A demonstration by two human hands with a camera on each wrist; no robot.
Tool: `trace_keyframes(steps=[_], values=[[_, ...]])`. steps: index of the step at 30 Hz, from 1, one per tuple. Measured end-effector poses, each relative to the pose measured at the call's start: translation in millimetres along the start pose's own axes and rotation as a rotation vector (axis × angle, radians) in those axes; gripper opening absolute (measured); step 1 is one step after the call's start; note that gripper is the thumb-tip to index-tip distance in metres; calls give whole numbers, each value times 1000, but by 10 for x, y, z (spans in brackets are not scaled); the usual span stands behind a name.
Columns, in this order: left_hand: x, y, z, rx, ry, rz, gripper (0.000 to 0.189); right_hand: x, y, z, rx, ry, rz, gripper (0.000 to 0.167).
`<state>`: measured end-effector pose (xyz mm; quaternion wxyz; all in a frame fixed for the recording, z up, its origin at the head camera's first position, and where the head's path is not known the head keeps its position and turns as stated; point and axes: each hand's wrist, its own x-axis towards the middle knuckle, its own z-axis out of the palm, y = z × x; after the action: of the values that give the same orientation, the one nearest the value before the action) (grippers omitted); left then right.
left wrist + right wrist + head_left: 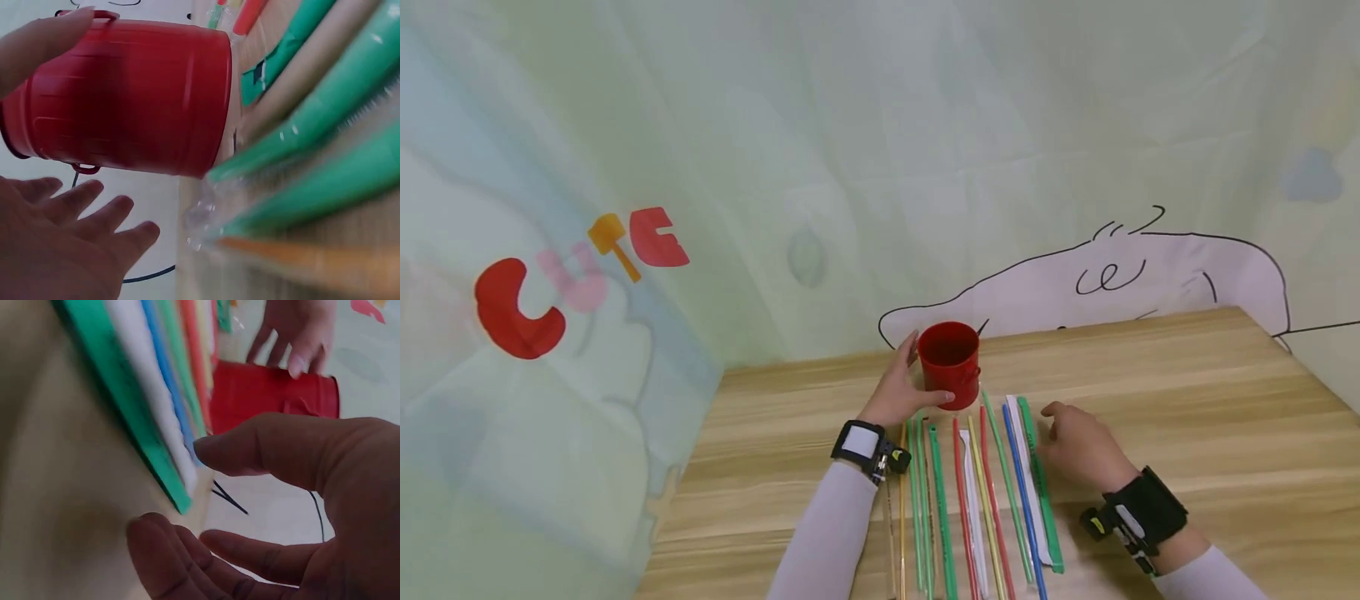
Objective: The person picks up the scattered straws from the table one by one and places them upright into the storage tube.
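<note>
A small red metal bucket [949, 367] stands upright near the table's back edge. My left hand [904, 385] is around its left side, thumb across the front. In the left wrist view the thumb [47, 47] overlaps the bucket, while the other fingers are spread and apart from it. A row of wrapped straws in several colours lies side by side in front of the bucket. My right hand [1086, 446] is beside the rightmost green straw [1041, 487], its fingers loosely bent with nothing between them. Next to that straw lie a white one [1028, 483] and a blue one [1023, 492].
The wooden table [1210, 417] extends to both sides of the straws. A printed cloth backdrop [1000, 150] hangs right behind it, with large coloured letters at the left. Both wrists wear black camera straps.
</note>
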<state>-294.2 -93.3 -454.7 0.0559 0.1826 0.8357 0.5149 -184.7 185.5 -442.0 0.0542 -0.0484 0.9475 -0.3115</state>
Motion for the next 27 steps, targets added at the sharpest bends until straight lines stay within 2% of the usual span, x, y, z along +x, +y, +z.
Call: trace_keyframes(steps=[6, 12, 17, 22, 27], values=[[8, -64, 64, -123, -14, 20, 110, -49, -36, 195, 29, 3, 25, 71], [25, -82, 118, -141, -2, 45, 98, -41, -47, 271, -34, 54, 10, 65], [57, -97, 129, -132, 20, 19, 95, -5, -30, 281, -27, 51, 32, 68], [80, -89, 127, -120, 23, 11, 95, 33, 31, 138, 100, 17, 55, 73], [113, -83, 137, -108, 18, 28, 94, 99, 84, -200, 294, 56, 32, 66]])
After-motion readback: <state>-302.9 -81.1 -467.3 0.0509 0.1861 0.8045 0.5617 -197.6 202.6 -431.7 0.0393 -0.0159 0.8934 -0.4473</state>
